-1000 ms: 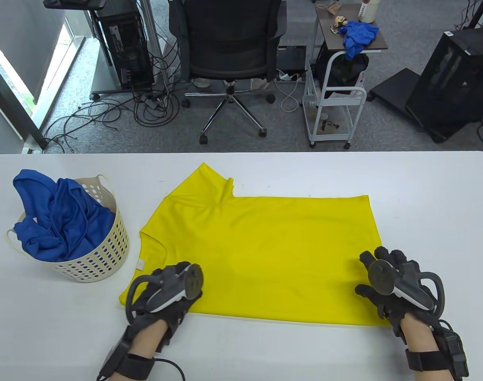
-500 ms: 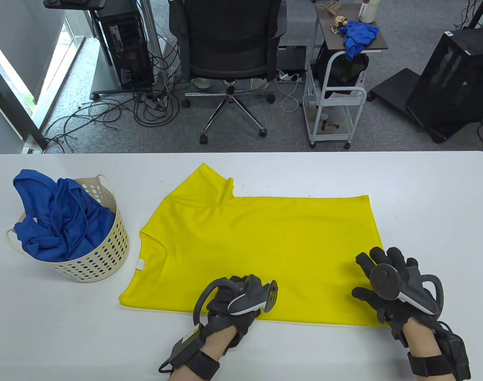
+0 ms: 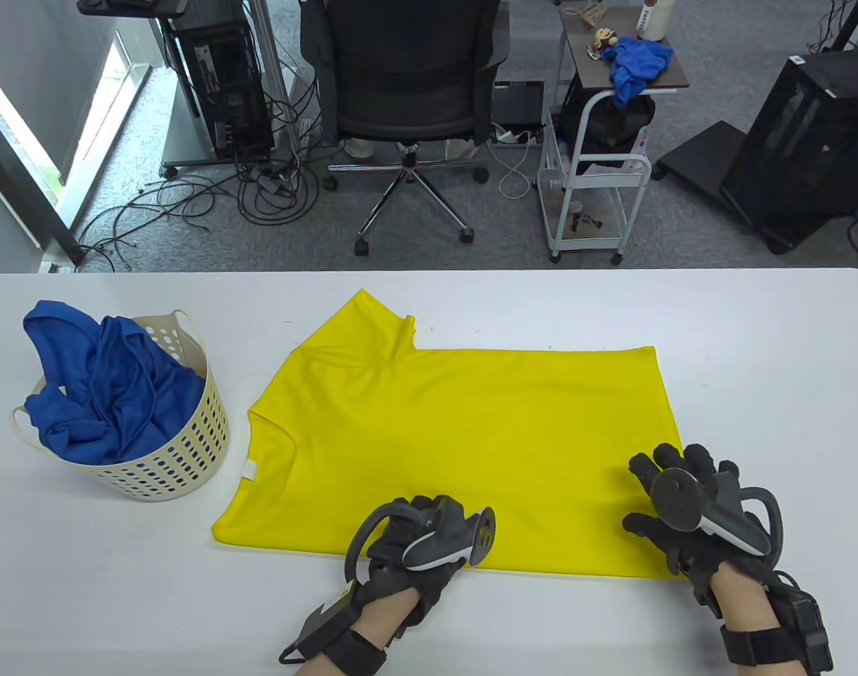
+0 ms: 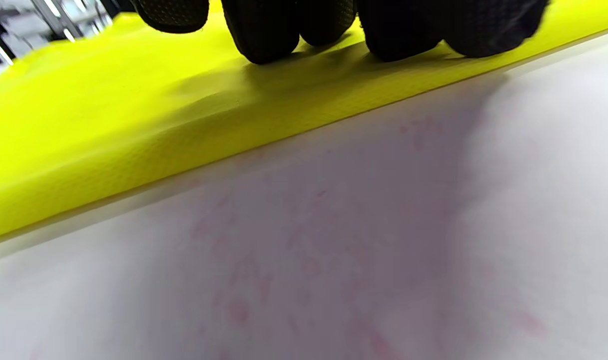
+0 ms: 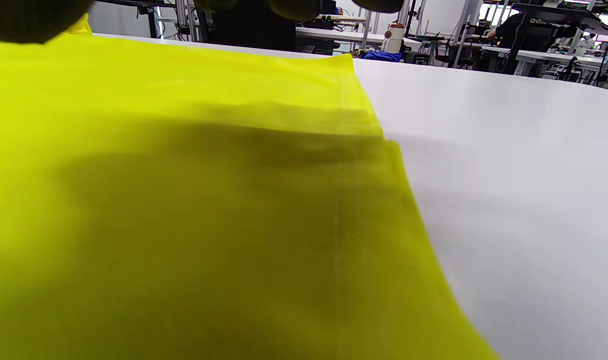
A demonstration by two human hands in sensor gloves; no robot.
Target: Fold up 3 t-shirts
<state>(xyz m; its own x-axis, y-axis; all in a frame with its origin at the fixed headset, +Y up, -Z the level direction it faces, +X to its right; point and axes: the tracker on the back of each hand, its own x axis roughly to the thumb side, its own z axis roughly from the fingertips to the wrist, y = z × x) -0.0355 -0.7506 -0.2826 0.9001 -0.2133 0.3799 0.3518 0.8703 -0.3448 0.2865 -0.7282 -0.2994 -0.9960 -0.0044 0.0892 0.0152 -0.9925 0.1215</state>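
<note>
A yellow t-shirt point(image 3: 471, 436) lies flat on the white table point(image 3: 767, 352), collar to the left, its far side folded in. My left hand point(image 3: 418, 539) sits at the middle of the shirt's near edge. In the left wrist view its fingertips point(image 4: 269, 35) rest on top of the yellow fabric point(image 4: 109, 125) just inside that edge, and no pinch shows. My right hand point(image 3: 682, 493) lies with fingers spread on the shirt's near right corner point(image 5: 184, 200). Blue t-shirts point(image 3: 98, 394) are heaped in a cream basket point(image 3: 182, 458) at the left.
The basket stands close to the shirt's left sleeve. Beyond the table's far edge are an office chair point(image 3: 408, 77) and a white trolley point(image 3: 591, 183) with a blue cloth point(image 3: 637, 63) on top. Bare table point(image 5: 508, 150) lies right of the shirt.
My left hand slid right along the near edge, from the shirt's left corner to its middle, then stayed there. My right hand moved only slightly at the right corner.
</note>
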